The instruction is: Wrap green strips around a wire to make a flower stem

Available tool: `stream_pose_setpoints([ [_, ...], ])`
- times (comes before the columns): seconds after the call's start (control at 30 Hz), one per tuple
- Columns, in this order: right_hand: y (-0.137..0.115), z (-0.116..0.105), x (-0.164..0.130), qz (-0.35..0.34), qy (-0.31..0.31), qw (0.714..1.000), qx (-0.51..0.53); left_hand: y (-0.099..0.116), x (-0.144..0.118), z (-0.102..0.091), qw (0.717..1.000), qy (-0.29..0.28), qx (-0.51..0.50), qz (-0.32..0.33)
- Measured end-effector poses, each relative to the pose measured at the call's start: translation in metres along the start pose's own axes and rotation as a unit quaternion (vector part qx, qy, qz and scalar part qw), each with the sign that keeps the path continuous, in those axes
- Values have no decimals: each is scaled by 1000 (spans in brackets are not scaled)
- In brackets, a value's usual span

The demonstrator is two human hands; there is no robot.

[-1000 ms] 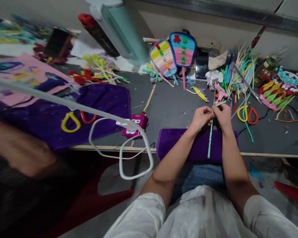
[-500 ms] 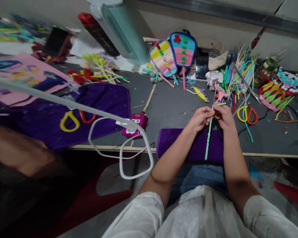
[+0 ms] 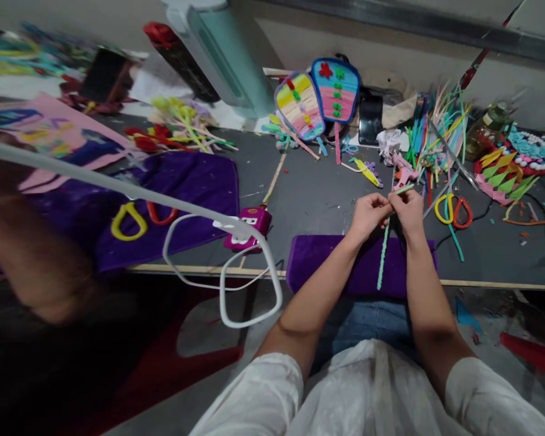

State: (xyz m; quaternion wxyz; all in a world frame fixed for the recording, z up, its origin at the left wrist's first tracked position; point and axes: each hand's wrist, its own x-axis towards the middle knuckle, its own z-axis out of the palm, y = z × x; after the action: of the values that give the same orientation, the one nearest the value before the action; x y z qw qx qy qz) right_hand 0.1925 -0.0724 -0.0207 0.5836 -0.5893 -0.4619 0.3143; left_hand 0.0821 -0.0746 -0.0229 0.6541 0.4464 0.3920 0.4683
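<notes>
Both hands meet above the small purple velvet cloth at the table edge: the left hand and right hand each pinch the top of a long green fuzzy pipe-cleaner stem, fingers closed on it. Most of the stem hangs down already wrapped in a spiral, and only the short loose end by the fingertips looks left to wind in. The pink glue gun lies just beyond, untouched.
</notes>
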Motion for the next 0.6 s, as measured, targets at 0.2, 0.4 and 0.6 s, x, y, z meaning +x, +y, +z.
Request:
stream_pose_setpoints([
  [0.2, -8, -5, -1, 136, -78, 974, 162, 2, 1, -3, 998, -28, -54, -5],
  [0.4, -10, -9, 1, 182, -125, 949, 226, 2, 3, -5, 990, -56, -122, -41],
  [0.6, -12, -10, -1, 195, -157, 935, 253, 3, 2, -7, 976, -102, -171, -84],
])
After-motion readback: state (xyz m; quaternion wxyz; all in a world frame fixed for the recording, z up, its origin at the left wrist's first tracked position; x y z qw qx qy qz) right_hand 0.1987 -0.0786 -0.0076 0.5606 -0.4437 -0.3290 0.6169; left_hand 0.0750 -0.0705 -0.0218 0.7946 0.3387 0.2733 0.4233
